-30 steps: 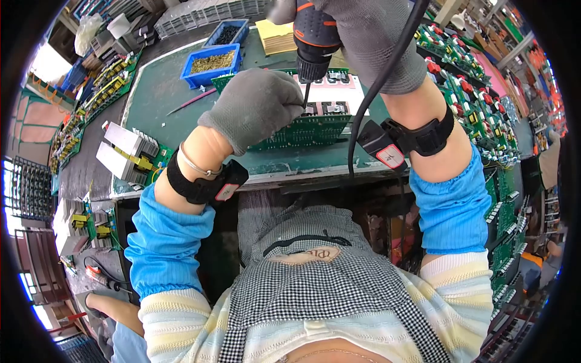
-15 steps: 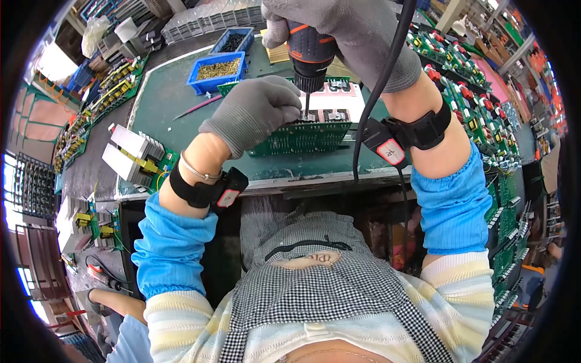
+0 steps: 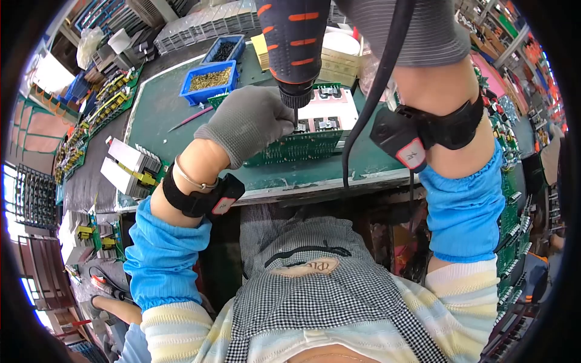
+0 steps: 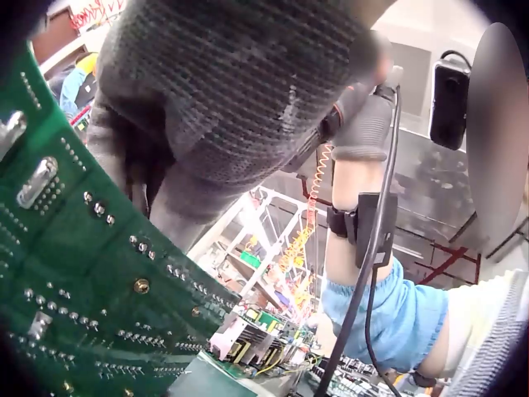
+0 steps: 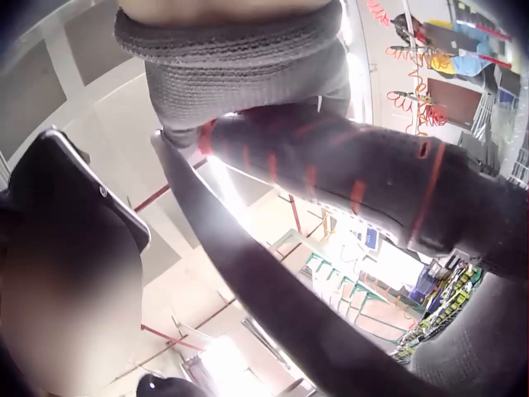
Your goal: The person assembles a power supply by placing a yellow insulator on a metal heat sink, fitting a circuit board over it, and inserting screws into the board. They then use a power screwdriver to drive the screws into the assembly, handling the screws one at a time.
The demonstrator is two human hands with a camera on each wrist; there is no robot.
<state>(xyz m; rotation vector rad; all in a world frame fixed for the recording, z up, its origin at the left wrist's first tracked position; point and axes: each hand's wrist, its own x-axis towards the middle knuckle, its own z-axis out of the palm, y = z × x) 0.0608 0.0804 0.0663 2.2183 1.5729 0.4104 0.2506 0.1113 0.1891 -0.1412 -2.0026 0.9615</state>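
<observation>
My gloved right hand (image 3: 417, 33) grips a corded power screwdriver (image 3: 295, 45), black with orange marks, its bit pointing down. The bit meets a black part (image 3: 327, 123) on a white panel (image 3: 321, 109). Along the panel's near side a green circuit board (image 3: 296, 146) stands on edge. My left hand (image 3: 248, 124), in a grey glove, is over the board's left end, fingers curled and fingertips right beside the bit; I cannot tell whether they pinch anything. In the left wrist view, its fingers hang behind the board's upper edge, with solder joints facing the camera.
Blue bins (image 3: 209, 80) hold small brass-coloured and black parts. A pink pen-like tool (image 3: 190, 118) lies on the green mat. Finned heat-sink assemblies (image 3: 128, 171) stand at the left. The screwdriver's black cord (image 3: 378, 91) hangs beside my right forearm. More populated boards line the right side.
The screwdriver has swung its body nearer the camera and its bit has shifted slightly left and down. My right forearm has turned outward. My left hand stays beside the bit.
</observation>
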